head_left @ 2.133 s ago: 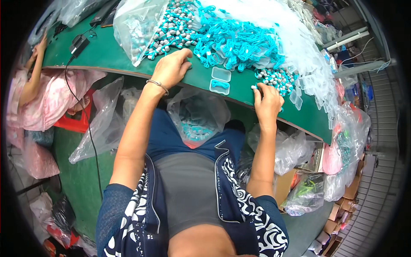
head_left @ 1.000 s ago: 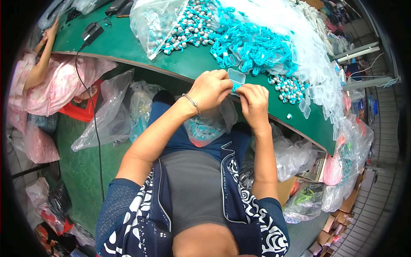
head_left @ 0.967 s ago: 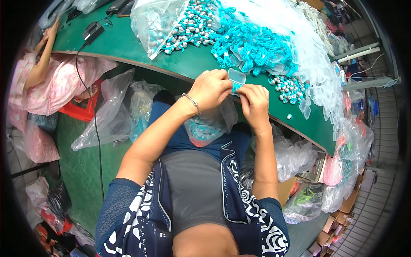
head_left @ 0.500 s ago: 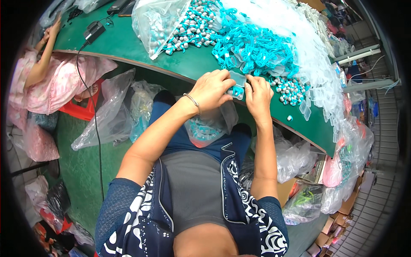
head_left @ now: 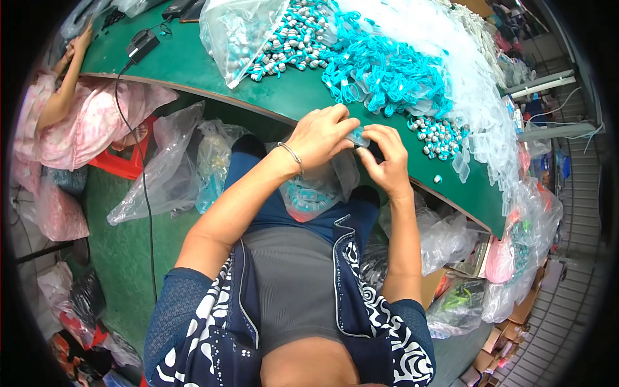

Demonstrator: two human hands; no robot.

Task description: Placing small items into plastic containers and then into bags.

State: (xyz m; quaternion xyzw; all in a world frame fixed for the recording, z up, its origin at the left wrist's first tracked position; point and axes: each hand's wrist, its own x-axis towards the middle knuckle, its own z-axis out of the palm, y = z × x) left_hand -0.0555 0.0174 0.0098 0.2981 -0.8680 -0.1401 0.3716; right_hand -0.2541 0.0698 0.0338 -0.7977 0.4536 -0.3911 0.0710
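Packet pinched between both hands' fingers.

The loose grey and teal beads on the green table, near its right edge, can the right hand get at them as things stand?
Probably yes. The loose grey and teal beads lie uncovered on the green table just beyond the right hand, with nothing between them, though both hands, the left hand too, are pinching a small clear piece.
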